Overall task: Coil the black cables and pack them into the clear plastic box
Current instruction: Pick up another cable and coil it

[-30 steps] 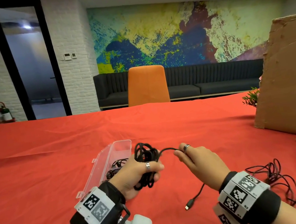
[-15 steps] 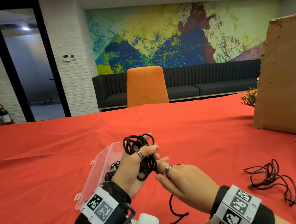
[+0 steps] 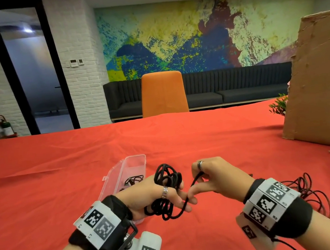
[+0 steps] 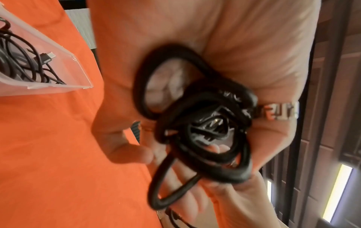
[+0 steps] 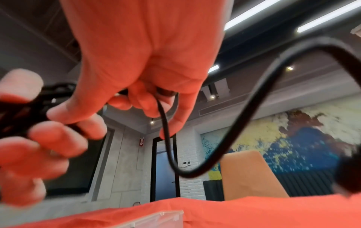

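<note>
Your left hand point(image 3: 148, 198) fingers curled round a messy black cable bundle point(image 3: 168, 189) at frame middle, your right hand point(image 3: 215, 177) pinching its loose end, clear box point(image 3: 135, 162) behind, open.

We see a table point(image 3: 204, 140) draped in red cloth, bearing an open clear plastic box point(image 3: 132, 164), a loose dark cable tangle point(image 3: 313, 193), and a brown cardboard sheet point(image 3: 322, 83).

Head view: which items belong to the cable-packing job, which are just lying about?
Job: coiled black cable in left hand; its loose end in right hand; clear plastic box; uncoiled cable on table.

Lying about: cardboard box, orange chair, plant.
</note>
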### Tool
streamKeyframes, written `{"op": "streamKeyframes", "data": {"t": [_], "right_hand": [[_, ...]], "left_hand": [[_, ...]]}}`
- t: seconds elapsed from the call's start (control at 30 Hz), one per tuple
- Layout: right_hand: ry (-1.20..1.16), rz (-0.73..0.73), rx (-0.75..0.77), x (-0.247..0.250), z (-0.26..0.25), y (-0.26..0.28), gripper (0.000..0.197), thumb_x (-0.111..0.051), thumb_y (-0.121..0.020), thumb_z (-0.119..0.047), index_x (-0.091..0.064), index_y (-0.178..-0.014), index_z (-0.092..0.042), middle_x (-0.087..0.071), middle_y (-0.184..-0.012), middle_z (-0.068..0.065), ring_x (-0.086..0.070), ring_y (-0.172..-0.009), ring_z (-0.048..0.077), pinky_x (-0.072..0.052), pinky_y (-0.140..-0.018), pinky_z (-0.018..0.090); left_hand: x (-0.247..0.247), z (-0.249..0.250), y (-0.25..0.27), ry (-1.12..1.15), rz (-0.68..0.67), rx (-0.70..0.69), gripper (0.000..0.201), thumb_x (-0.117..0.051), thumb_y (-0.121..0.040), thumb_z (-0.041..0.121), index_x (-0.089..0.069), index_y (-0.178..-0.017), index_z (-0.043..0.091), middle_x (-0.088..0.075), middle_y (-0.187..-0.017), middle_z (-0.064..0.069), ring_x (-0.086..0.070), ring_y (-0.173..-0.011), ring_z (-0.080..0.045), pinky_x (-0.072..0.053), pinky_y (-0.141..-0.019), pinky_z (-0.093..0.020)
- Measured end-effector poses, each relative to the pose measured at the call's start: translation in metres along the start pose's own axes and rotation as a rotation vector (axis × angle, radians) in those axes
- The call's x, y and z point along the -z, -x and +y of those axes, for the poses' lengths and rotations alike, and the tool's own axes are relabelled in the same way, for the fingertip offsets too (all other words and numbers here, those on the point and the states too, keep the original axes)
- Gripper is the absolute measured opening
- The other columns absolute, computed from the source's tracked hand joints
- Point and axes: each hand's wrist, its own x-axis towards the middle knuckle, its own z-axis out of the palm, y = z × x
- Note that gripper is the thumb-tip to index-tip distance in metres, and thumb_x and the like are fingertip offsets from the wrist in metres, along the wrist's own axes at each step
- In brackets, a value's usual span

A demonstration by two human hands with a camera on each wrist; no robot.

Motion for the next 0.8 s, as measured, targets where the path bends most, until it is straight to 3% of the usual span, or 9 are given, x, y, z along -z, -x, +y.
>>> {"op": "streamKeyframes", "data": {"t": [0.17, 0.3, 0.37, 0.43, 0.5, 0.6, 0.67, 0.73, 0.8], "right_hand": [[-0.121, 0.035, -0.052, -0.003, 0.006, -0.004, 0.029, -0.067, -0.082, -0.034, -0.05, -0.075, -0.011, -0.046, -0.061, -0.009, -0.04, -0.058, 0.009, -0.033, -0.056, 0.017], [-0.139, -0.04, -0.183, -0.017, 0.015, 0.005, 0.014, -0.05, -0.093, -0.027, -0.048, -0.082, -0.019, -0.055, -0.064, -0.008, -0.048, -0.055, 0.004, -0.037, -0.058, 0.016], [-0.181, -0.074, -0.26, -0.026, 0.01, 0.009, 0.015, -0.045, -0.094, -0.028, -0.047, -0.082, -0.021, -0.058, -0.058, -0.005, -0.054, -0.051, 0.008, -0.045, -0.058, 0.024], [-0.122, -0.036, -0.306, -0.031, 0.0, 0.011, 0.02, -0.042, -0.093, -0.037, -0.048, -0.083, -0.022, -0.055, -0.054, -0.003, -0.052, -0.05, 0.011, -0.047, -0.061, 0.036], [0.037, -0.005, -0.289, -0.033, -0.014, 0.01, 0.026, -0.037, -0.094, -0.046, -0.048, -0.088, -0.023, -0.054, -0.06, -0.003, -0.053, -0.065, 0.021, -0.039, -0.062, 0.037], [0.261, -0.025, -0.181, -0.041, -0.034, 0.009, 0.032, -0.026, -0.097, -0.044, -0.045, -0.11, -0.022, -0.064, -0.089, 0.01, -0.058, -0.088, 0.036, -0.03, -0.06, 0.036], [0.326, -0.038, -0.093, -0.045, -0.041, 0.009, 0.044, -0.013, -0.096, -0.044, -0.037, -0.124, -0.02, -0.064, -0.096, 0.013, -0.058, -0.087, 0.04, -0.028, -0.059, 0.036], [0.327, -0.029, -0.037, -0.044, -0.041, 0.009, 0.045, -0.009, -0.095, -0.045, -0.035, -0.123, -0.02, -0.064, -0.096, 0.013, -0.057, -0.086, 0.041, -0.029, -0.059, 0.037], [0.239, -0.069, 0.005, -0.042, -0.038, 0.011, 0.03, -0.019, -0.099, -0.042, -0.036, -0.115, -0.023, -0.064, -0.095, 0.01, -0.056, -0.086, 0.04, -0.032, -0.06, 0.038]], "left_hand": [[0.004, -0.005, -0.001, 0.045, 0.005, -0.027, 0.026, -0.065, -0.06, 0.001, -0.054, -0.081, 0.011, -0.061, -0.078, -0.009, -0.061, -0.073, -0.022, -0.053, -0.067, -0.04], [0.002, -0.004, -0.002, 0.129, 0.096, -0.12, 0.036, -0.065, -0.058, 0.0, -0.057, -0.09, 0.013, -0.056, -0.076, -0.004, -0.054, -0.069, -0.017, -0.049, -0.054, -0.032], [0.002, -0.007, -0.009, 0.216, 0.22, -0.189, 0.051, -0.062, -0.058, -0.003, -0.059, -0.107, 0.013, -0.055, -0.075, -0.003, -0.052, -0.067, -0.015, -0.048, -0.052, -0.03], [0.001, -0.011, -0.017, 0.279, 0.351, -0.215, 0.055, -0.06, -0.058, -0.001, -0.059, -0.112, 0.007, -0.053, -0.07, -0.002, -0.052, -0.061, -0.013, -0.05, -0.052, -0.029], [-0.002, -0.014, -0.023, 0.358, 0.448, -0.194, 0.048, -0.06, -0.056, 0.002, -0.062, -0.104, 0.002, -0.052, -0.061, -0.002, -0.052, -0.053, -0.012, -0.051, -0.052, -0.027], [-0.003, -0.015, -0.027, 0.477, 0.443, -0.144, 0.034, -0.059, -0.054, 0.003, -0.063, -0.087, 0.009, -0.056, -0.06, -0.003, -0.053, -0.058, -0.016, -0.045, -0.056, -0.027], [-0.003, -0.012, -0.026, 0.552, 0.375, -0.138, 0.026, -0.058, -0.056, -0.002, -0.061, -0.078, 0.011, -0.063, -0.07, -0.004, -0.063, -0.069, -0.021, -0.049, -0.071, -0.031], [-0.001, -0.009, -0.025, 0.619, 0.357, -0.165, 0.026, -0.058, -0.061, -0.01, -0.059, -0.075, 0.011, -0.066, -0.078, -0.007, -0.069, -0.073, -0.024, -0.05, -0.086, -0.041], [0.002, -0.006, -0.023, 0.644, 0.393, -0.211, 0.022, -0.053, -0.073, -0.01, -0.054, -0.078, 0.011, -0.062, -0.078, -0.008, -0.068, -0.062, -0.021, -0.057, -0.078, -0.042]]}}
